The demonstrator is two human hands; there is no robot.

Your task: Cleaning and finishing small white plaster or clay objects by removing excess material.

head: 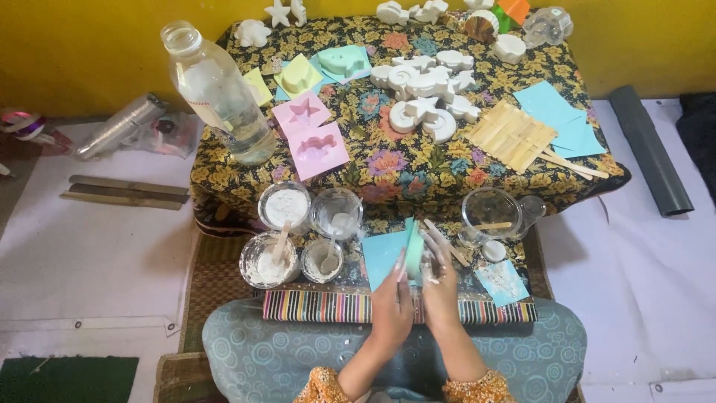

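Note:
Both hands meet over my lap, in front of a low table covered with a floral cloth (403, 168). My left hand (391, 302) and my right hand (440, 280) together hold a light green mould (415, 250) on its edge, above a light blue sheet (380, 254). White plaster smears my right fingers. To the left stand several small clear cups (284, 205) with white powder or paste and stirring sticks. A clear cup (490, 209) with a wooden stick stands to the right.
On the table lie a large clear water bottle (220, 93), pink moulds (309, 138), green and teal moulds (328, 67), a heap of white plaster figures (429, 93), a bundle of wooden sticks (511, 134) and blue paper sheets (556, 112). White sheeting (89, 261) covers the floor.

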